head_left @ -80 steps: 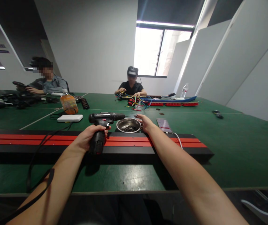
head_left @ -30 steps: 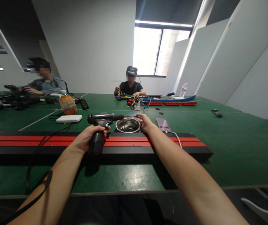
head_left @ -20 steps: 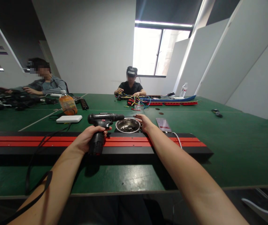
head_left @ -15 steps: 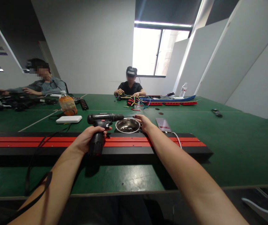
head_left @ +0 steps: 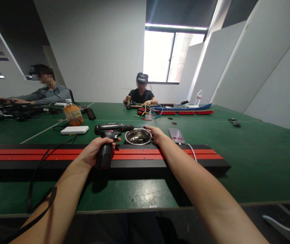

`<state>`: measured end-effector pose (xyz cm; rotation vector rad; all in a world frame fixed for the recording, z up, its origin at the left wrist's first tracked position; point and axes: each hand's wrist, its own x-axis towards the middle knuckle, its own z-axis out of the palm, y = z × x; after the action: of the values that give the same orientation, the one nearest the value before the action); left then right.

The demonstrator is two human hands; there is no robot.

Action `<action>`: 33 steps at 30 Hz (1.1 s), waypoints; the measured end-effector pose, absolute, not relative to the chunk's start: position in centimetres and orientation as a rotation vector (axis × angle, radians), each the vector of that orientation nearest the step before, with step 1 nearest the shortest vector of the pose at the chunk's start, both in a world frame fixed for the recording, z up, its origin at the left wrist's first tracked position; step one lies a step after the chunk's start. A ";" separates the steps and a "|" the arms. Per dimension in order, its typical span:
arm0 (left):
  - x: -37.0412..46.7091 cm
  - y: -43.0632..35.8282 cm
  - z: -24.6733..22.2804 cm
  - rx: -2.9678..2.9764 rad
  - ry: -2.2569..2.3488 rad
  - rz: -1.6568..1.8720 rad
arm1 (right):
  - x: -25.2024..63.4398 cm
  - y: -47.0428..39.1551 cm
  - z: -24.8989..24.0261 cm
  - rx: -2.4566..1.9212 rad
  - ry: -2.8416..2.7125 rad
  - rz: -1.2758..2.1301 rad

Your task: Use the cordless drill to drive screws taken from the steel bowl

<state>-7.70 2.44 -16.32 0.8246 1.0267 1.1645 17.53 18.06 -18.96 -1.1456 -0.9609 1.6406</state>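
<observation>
A person in a grey top [head_left: 58,93] sits at a green table [head_left: 256,152], well beyond the wearer's left hand [head_left: 97,146], while an orange drink bottle [head_left: 73,113] and a white box [head_left: 74,130] stand nearer, ahead of that hand and to its left. The left hand is wrapped around the handle of a black drill [head_left: 107,129], held above a long red and black bar [head_left: 134,155], its thin bit [head_left: 139,126] pointing right. Between the hands sits a metal bowl [head_left: 138,132] (small dark pieces [head_left: 137,140] inside). The right hand [head_left: 157,135] curls just beside the bowl, fingertips at the bit's tip; whether they grip it cannot be told. A phone [head_left: 176,135] lies just right of that hand.
</observation>
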 end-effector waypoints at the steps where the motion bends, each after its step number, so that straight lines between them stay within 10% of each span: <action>1: -7.7 2.4 -16.3 0.828 1.026 1.167 | 17.5 18.1 -19.0 -1.134 -0.935 1.661; 33: -7.8 2.2 -16.2 0.810 1.014 1.158 | 17.7 18.7 -19.5 -1.146 -0.956 1.656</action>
<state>-7.75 2.17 -16.24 0.8101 1.0142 1.1575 17.75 18.70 -19.47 -1.1462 -0.9563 1.6558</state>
